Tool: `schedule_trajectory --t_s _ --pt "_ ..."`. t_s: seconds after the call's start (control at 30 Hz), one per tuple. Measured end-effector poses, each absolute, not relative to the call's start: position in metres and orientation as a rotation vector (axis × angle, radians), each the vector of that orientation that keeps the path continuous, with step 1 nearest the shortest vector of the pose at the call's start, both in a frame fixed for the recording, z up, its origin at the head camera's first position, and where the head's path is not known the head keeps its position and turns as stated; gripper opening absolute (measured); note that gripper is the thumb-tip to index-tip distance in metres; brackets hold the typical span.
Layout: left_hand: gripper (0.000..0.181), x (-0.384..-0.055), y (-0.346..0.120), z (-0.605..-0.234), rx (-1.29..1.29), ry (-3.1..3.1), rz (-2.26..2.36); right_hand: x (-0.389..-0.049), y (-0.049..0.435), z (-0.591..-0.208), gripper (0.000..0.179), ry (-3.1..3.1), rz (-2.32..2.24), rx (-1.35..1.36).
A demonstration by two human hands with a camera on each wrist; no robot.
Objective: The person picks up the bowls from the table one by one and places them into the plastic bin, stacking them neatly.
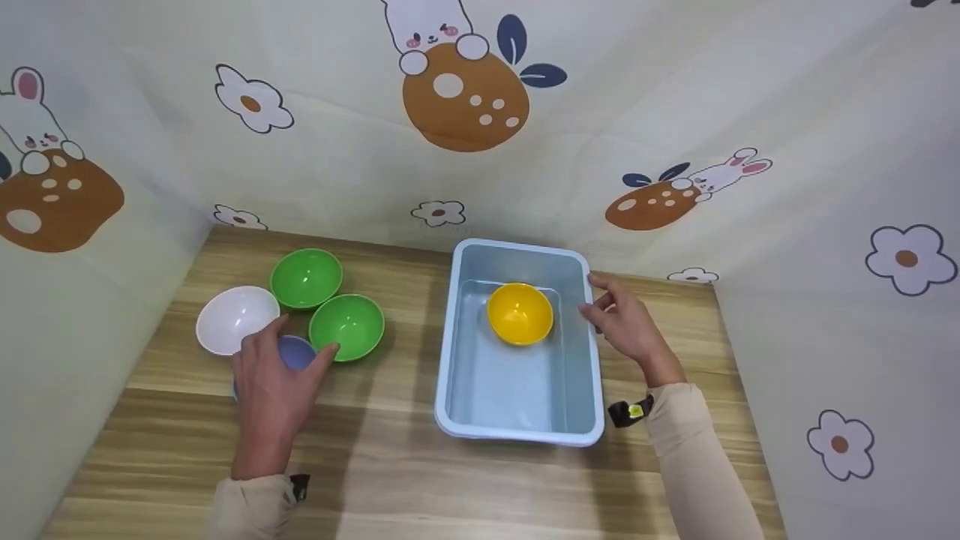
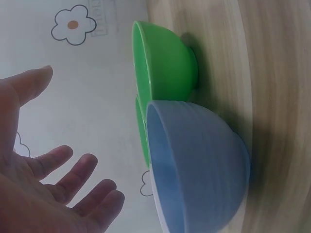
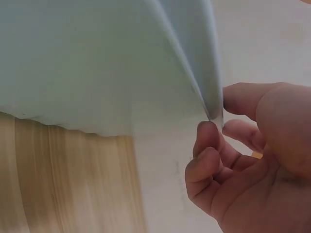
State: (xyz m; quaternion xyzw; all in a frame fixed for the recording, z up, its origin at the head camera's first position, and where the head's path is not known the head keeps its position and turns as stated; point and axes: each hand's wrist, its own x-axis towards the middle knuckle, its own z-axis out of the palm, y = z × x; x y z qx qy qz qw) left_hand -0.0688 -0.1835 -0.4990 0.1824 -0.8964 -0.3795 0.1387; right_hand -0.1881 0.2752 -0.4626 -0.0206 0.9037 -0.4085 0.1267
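In the head view my left hand (image 1: 274, 379) hovers over a blue bowl (image 1: 296, 352), thumb and fingers spread apart. The left wrist view shows those fingers (image 2: 80, 177) away from the blue bowl's rim, holding nothing. Around that bowl stand a white bowl (image 1: 234, 319) and two green bowls, one at the back (image 1: 306, 279) and one to the right (image 1: 347, 327). My right hand (image 1: 626, 324) pinches the right rim of a light blue plastic tub (image 1: 517, 431) between thumb and fingers. Inside the tub sits a yellow bowl (image 1: 520, 315).
Everything stands on a wood-grain table (image 1: 405, 487). A pale curtain (image 1: 345, 165) printed with rabbits and flowers rises behind the table and along both sides. The tub's walls stand between the yellow bowl and the other bowls.
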Motion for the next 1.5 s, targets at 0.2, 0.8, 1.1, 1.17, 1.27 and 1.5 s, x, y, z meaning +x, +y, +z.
schedule_trajectory --t_s 0.2,0.8,1.1,1.17,1.27,1.5 --pt "0.085 -0.066 -0.190 -0.504 0.569 -2.607 -1.115 -0.188 0.272 -0.466 0.060 2.619 -1.210 0.000" --pt "0.102 -0.053 -0.211 -0.525 0.646 -2.715 -0.999 -0.186 0.273 -0.464 0.060 2.565 -1.291 -0.008" --pt "0.109 -0.046 -0.219 -0.528 0.656 -2.753 -0.982 -0.188 0.275 -0.461 0.060 2.580 -1.219 -0.033" --pt "0.110 -0.044 -0.220 -0.528 0.654 -2.767 -0.977 -0.188 0.274 -0.459 0.060 2.588 -1.200 -0.052" --pt "0.111 -0.042 -0.221 -0.529 0.648 -2.775 -0.969 -0.189 0.275 -0.457 0.061 2.599 -1.175 -0.072" --pt "0.113 -0.042 -0.223 -0.530 0.668 -2.793 -0.980 -0.190 0.277 -0.456 0.061 2.611 -1.158 -0.108"
